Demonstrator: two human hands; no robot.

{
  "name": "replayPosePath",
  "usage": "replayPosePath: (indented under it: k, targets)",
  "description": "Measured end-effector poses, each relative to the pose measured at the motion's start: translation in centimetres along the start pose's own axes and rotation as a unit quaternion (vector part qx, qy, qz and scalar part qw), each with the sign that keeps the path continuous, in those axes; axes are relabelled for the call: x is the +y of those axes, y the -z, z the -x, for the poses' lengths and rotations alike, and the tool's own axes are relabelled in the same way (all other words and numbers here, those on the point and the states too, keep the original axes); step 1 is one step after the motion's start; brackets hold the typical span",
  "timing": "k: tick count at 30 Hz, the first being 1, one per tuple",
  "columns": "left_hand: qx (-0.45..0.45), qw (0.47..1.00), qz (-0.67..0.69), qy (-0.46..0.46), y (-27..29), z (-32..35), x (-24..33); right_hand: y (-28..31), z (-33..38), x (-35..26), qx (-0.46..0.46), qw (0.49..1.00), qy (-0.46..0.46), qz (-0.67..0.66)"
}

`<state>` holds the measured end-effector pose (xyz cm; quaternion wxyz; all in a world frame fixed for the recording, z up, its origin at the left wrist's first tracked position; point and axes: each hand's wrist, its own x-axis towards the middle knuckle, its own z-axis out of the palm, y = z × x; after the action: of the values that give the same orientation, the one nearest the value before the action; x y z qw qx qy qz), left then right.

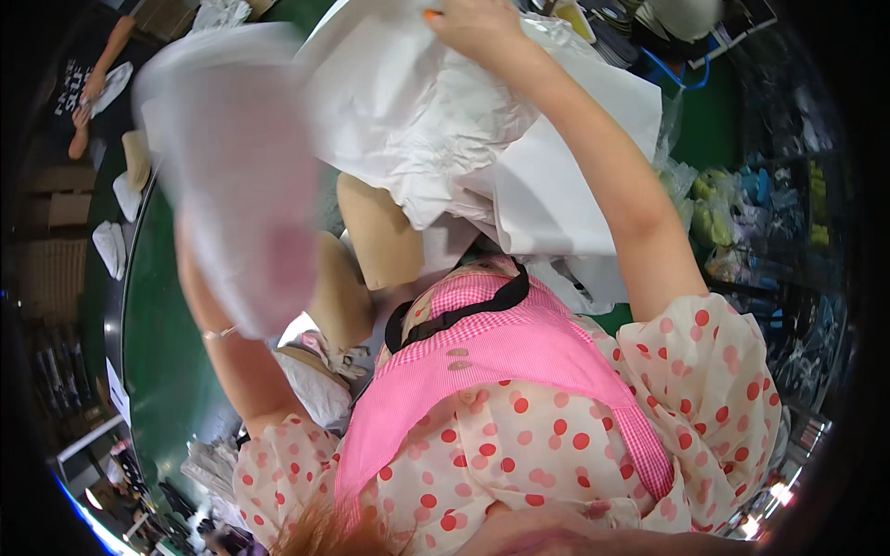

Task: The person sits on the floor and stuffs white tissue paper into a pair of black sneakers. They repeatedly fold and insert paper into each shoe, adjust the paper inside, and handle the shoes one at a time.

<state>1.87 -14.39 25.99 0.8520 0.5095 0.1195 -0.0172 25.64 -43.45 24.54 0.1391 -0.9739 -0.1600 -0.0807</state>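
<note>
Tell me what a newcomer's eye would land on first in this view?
It would probably go to the large, blurred white piece at upper left, in front of the left forearm. The bright pink apron over a red-dotted blouse stands out at lower centre. Crumpled white material fills the upper centre, with the right grip at the picture's top edge.

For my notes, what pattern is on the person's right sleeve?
The right sleeve has red and pink dots on cream (head view).
</note>
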Motion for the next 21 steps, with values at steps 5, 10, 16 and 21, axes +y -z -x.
replayPosePath:
  k: [5,10,16,21]
  targets:
    - [0.063,0.995,-0.006,-0.076,-0.4,-4.1,-3.2,3.8,2.0,-8.0,-0.152,0.935,0.279,-0.160]
    - [0.085,0.987,0.063,-0.122,3.7,-6.9,-2.4,7.3,2.5,-8.6,-0.250,0.923,0.242,-0.168]
    - [0.135,0.979,0.152,-0.033,2.5,-9.2,-1.7,11.3,-0.9,-5.1,-0.219,0.931,0.028,-0.292]
    - [0.093,0.975,0.193,-0.060,-0.9,-6.3,-2.2,11.9,-1.7,-9.1,0.073,0.986,0.142,-0.041]
